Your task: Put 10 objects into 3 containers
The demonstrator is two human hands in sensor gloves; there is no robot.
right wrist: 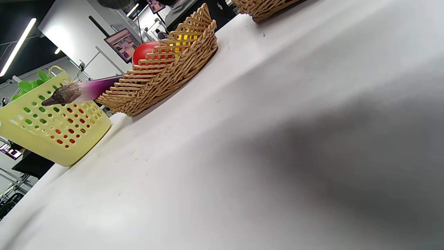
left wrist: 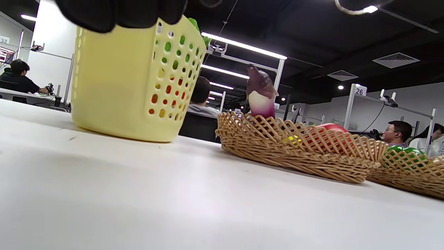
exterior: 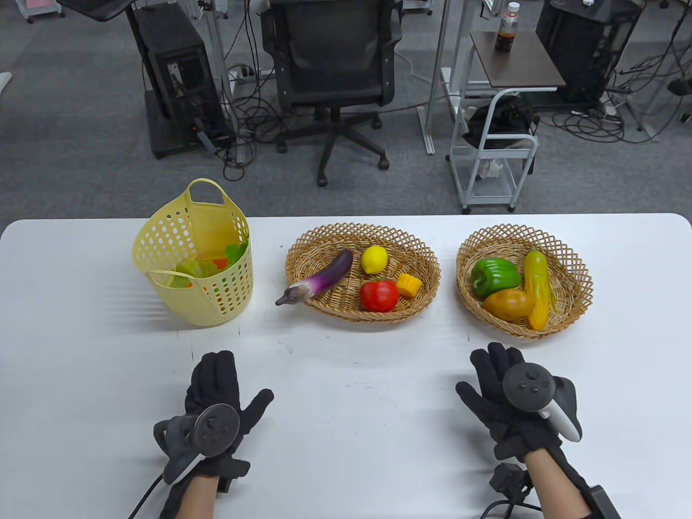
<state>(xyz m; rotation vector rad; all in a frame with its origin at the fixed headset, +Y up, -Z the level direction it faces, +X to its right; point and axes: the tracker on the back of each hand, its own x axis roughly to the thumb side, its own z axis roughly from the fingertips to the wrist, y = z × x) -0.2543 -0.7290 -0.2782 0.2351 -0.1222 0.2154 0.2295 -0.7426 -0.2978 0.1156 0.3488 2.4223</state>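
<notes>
Perforated yellow plastic basket [exterior: 194, 270], two woven wicker baskets [exterior: 362, 259], glossy eggplant [exterior: 319, 278], matt white table [exterior: 346, 421]

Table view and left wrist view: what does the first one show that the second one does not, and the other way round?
Only the table view shows both gloved hands, the left hand and the right hand, resting flat on the white table, and the right wicker basket's corn and orange fruit.

Only the left wrist view shows the yellow plastic basket from the side, and people at desks behind.

Both show the eggplant sticking out over the middle wicker basket's rim, the red tomato and the green pepper.
</notes>
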